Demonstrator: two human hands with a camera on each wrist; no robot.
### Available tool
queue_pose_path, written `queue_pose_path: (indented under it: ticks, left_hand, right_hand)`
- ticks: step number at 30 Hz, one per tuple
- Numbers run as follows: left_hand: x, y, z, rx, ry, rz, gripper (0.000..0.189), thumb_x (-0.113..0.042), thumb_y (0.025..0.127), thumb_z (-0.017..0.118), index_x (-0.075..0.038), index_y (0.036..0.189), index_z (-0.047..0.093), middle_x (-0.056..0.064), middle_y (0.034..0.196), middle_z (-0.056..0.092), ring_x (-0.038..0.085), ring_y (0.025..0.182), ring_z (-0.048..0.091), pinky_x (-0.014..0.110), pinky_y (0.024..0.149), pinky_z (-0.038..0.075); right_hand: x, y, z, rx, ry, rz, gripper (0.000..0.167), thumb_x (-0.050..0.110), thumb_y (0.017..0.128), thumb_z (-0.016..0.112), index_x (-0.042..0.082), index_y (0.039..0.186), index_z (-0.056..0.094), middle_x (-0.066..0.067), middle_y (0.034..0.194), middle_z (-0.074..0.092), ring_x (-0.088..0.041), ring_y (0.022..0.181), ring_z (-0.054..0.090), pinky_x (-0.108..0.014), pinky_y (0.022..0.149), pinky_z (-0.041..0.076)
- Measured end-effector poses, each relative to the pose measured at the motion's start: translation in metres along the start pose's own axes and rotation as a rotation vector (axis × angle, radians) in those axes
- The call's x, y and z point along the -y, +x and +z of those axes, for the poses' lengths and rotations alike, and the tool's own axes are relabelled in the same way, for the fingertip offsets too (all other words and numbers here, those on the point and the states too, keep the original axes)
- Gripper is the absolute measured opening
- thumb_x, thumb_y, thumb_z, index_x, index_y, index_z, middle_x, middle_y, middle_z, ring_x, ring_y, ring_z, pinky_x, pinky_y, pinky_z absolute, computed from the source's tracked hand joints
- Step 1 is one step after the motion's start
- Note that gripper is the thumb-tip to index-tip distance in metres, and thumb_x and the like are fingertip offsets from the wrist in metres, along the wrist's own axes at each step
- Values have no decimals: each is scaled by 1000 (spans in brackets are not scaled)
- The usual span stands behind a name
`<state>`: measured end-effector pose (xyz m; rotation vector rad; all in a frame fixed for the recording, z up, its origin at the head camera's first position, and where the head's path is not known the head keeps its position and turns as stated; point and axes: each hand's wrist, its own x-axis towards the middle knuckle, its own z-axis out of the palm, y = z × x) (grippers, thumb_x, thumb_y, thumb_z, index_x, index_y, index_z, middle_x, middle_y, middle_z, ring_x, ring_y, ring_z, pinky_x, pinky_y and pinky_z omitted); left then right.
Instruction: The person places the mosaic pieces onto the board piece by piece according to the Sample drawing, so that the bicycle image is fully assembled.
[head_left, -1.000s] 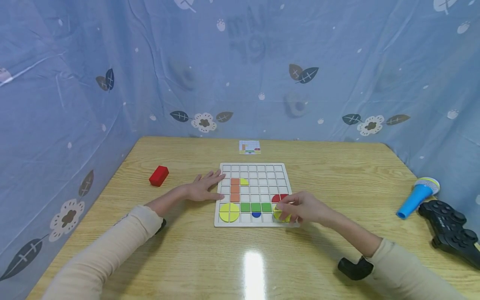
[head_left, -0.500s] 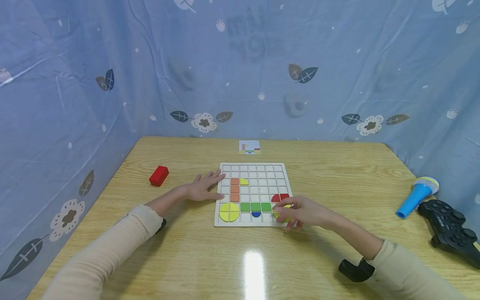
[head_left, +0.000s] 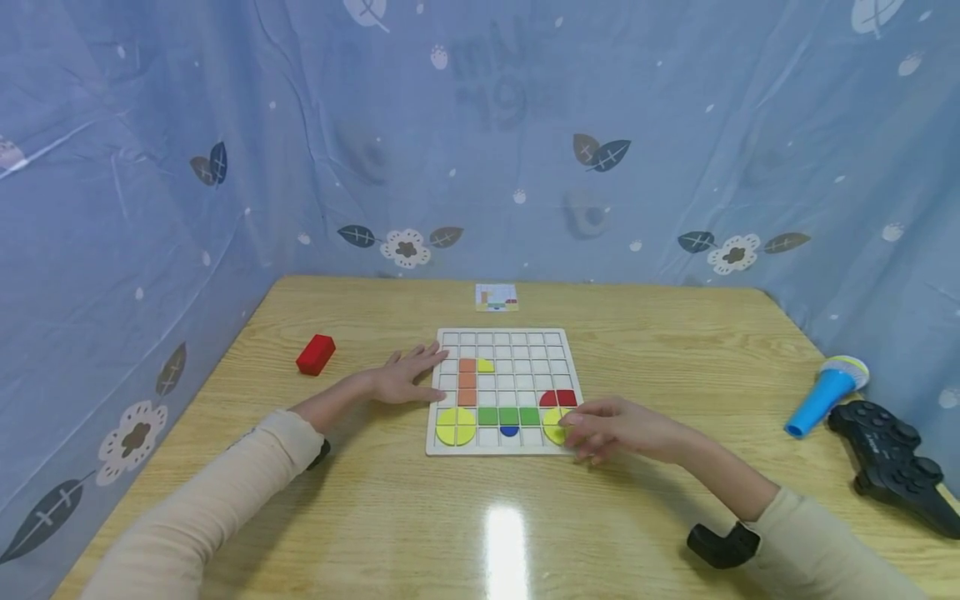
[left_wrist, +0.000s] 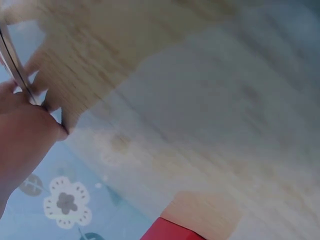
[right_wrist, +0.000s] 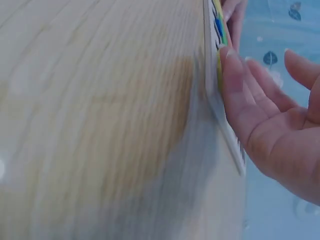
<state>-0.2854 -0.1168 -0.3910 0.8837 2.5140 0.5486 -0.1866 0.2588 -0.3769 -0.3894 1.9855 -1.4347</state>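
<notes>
A white grid board [head_left: 558,337] lies on the table in the head view. Orange squares [head_left: 467,382] stack in a column, topped on the right by a yellow quarter-round tile [head_left: 486,366]. Green squares [head_left: 508,416] run in a row above a blue half-round tile [head_left: 510,431]. Yellow quarter tiles form a disc [head_left: 455,427] at lower left. My left hand [head_left: 405,379] rests its spread fingers on the board's left edge. My right hand [head_left: 626,427], fingers loosely bent and holding nothing, partly hides another yellow disc [head_left: 553,423], below red tiles [head_left: 558,398].
A small printed pattern card [head_left: 497,297] lies behind the board. To the left sits a red block [head_left: 316,355]. A blue toy microphone [head_left: 828,396] and a black game controller [head_left: 892,458] lie at the right. Blue curtain [head_left: 480,150] encloses the back and sides.
My right hand has drawn back to the right and slightly toward me, uncovering more of the right yellow disc and the red tiles. The left hand has stayed in place.
</notes>
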Motion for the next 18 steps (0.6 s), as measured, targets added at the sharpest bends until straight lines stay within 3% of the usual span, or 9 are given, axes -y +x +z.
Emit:
queue_pose_path:
  ticks: [4,7,10,13,15,18]
  left_hand:
    - [1,1,0,2,14,-6,82,-48,95,53,-12,154,10,13,158,-1,34,143,-4,57,109,-4]
    - [1,1,0,-1,19,-9,82,-48,95,53,-11,154,11,13,158,0,35,143,-3,58,109,-2]
    - [1,-1,-1,0,22,-14,82,-48,94,54,-10,154,13,14,158,1,35,143,-1,58,109,0]
    - [2,-1,-3,-3,1,-13,81,-45,94,56,-7,153,16,16,158,5,37,143,2,57,110,5]
    - [3,-1,-6,-30,-21,-7,78,-41,95,57,-4,152,20,18,156,12,36,142,9,54,111,10]
    - [7,5,-13,-135,33,0,72,-39,96,55,-1,150,24,20,154,21,37,141,17,54,111,13]
  right_hand:
    - [-8,-6,-9,28,-10,-6,40,24,99,53,-6,126,55,-17,110,64,-26,98,62,-36,82,52]
    - [-9,-11,-20,76,-142,-23,32,22,99,54,-1,119,64,-12,104,64,-19,92,58,-31,79,51]
    - [-6,-18,-33,138,-358,-73,24,22,99,55,8,109,71,-6,94,64,-12,80,52,-26,68,46]
    - [2,-23,-46,135,-616,-126,21,23,97,58,11,104,74,-1,95,66,-13,84,57,-29,70,47]
    - [8,-23,-54,77,-828,-160,22,23,94,61,7,106,72,-6,103,66,-23,93,60,-38,77,49]
    - [13,-18,-69,-112,-1160,-157,38,25,91,65,0,119,64,-22,120,58,-44,113,51,-56,91,42]
